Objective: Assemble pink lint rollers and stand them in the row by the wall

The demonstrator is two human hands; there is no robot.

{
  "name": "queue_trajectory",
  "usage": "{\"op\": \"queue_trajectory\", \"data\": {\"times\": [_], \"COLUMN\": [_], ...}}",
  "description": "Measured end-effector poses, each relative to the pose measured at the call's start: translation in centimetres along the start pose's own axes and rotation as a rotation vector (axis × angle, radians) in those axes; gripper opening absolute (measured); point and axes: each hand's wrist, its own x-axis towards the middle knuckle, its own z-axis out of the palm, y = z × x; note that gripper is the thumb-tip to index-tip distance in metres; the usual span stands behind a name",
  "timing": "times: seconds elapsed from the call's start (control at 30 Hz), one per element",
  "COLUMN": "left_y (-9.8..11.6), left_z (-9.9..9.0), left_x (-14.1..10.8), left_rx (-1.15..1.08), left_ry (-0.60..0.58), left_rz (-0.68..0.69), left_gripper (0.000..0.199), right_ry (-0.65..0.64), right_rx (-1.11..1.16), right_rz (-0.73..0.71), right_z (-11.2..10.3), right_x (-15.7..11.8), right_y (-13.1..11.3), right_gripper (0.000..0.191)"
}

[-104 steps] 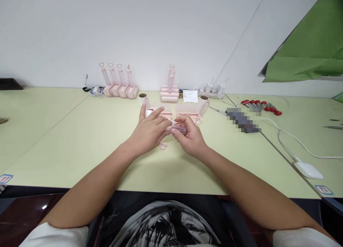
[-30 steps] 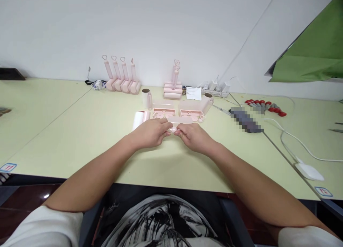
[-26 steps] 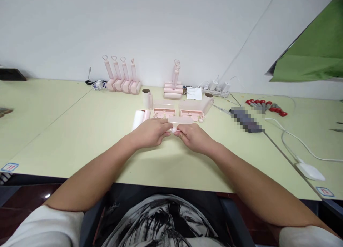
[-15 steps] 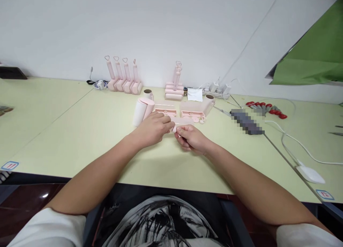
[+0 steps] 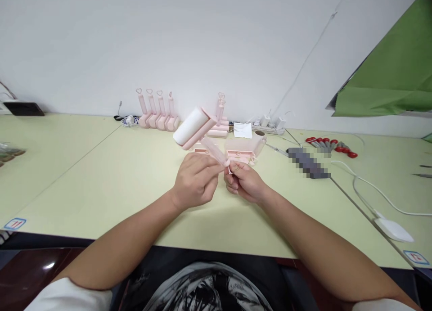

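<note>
A pink lint roller with a white roll [image 5: 193, 125] is held up above the table, its head tilted to the upper left. Its translucent pink handle [image 5: 214, 150] slants down to the right. My left hand [image 5: 196, 181] is closed around the lower handle, the fingertips at its end. Closed in a pinch, my right hand [image 5: 245, 181] grips the handle's end, where a small pale loop shows; the fingers partly hide it. Just beyond my hands lie an open pink roller cover [image 5: 240, 154] and another pink cover [image 5: 201, 150], partly hidden by the roller and my left hand.
Several finished pink lint rollers [image 5: 158, 121] stand at the back left, with more pink rollers [image 5: 218, 132] at the back centre. A white paper [image 5: 243, 130], a blurred dark phone [image 5: 308, 162], red-ended tools [image 5: 332, 144] and a white charger cable [image 5: 366, 185] are to the right.
The lint roller has been lifted and turned; its head now points up and left, and its handle slopes down to my right hand. Both hands remain on it. The view has shifted slightly.
</note>
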Motion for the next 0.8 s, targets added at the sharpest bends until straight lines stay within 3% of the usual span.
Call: {"op": "queue_trajectory", "data": {"times": [0.1, 0.17, 0.3, 0.37, 0.43, 0.5, 0.57, 0.67, 0.8], "left_y": [-0.2, -0.2, -0.1, -0.4, -1.1, -2.0, -2.9, -3.6, -3.8], "left_z": [0.3, 1.0, 2.2, 2.0, 1.3, 0.1, -1.1, -2.4, -2.6], "left_x": [0.2, 0.4, 0.2, 0.0, 0.0, 0.3, 0.6, 1.1, 1.3], "left_rx": [-0.277, -0.511, -0.847, -0.897, -0.879, -0.825, -0.720, -0.524, -0.454], "left_ry": [-0.126, -0.185, -0.056, -0.141, -0.281, -0.431, -0.582, -0.707, -0.774], "left_rz": [-0.341, -0.493, -0.639, -0.626, -0.563, -0.493, -0.413, -0.325, -0.304], "left_gripper": [0.027, 0.034, 0.047, 0.047, 0.043, 0.037, 0.031, 0.029, 0.032], "right_ry": [-0.051, -0.113, -0.185, -0.167, -0.024, 0.192, 0.320, 0.311, 0.308], "right_rx": [0.033, 0.019, -0.192, -0.384, -0.487, -0.429, -0.285, -0.192, -0.428], "right_rz": [-0.022, -0.018, 0.033, -0.010, -0.104, -0.203, -0.280, -0.345, -0.391], "right_z": [-0.4, -0.4, -0.4, -0.6, -1.1, -1.8, -2.4, -3.2, -3.4], "right_x": [0.1, 0.1, 0.2, 0.2, 0.2, 0.2, 0.1, -0.4, -1.0], "right_y": [0.1, 0.6, 1.3, 0.8, -0.2, -1.4, -2.6, -3.7, -3.8], "right_gripper": [0.043, 0.045, 0.050, 0.053, 0.051, 0.049, 0.053, 0.061, 0.060]}}
